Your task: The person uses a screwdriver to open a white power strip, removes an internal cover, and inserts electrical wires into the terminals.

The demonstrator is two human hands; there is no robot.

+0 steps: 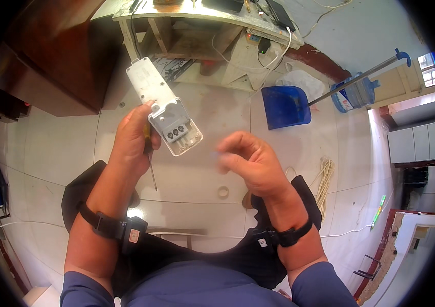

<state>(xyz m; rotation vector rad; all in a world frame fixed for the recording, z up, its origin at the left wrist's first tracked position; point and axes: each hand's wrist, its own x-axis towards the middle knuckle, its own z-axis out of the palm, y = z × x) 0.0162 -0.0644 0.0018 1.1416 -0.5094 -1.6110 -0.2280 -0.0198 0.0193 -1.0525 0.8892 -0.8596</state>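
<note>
A long white plastic electrical housing (pixel 149 82) is gripped in my left hand (pixel 131 134), tilted with its lower end toward the middle. Its lower part is uncovered, showing a grey section with three round dark fittings; the inside details are too small to tell. The same hand also keeps a screwdriver (pixel 153 171) against the palm, its yellow and black handle partly hidden and its thin shaft pointing down. To the right, apart from the housing, my right hand (pixel 250 161) has thumb and forefinger curled together in a pinch. Its fingertips are blurred, so whatever they hold is unclear.
Beyond my hands stands a worn workbench (pixel 192 15) with cables. A blue long-handled dustpan (pixel 284 110) and a large water bottle (pixel 355 94) are at the far right. A coil of cable (pixel 324 187) and a tape roll (pixel 223 192) lie on the tiled floor. A brown cabinet (pixel 59 56) is at left.
</note>
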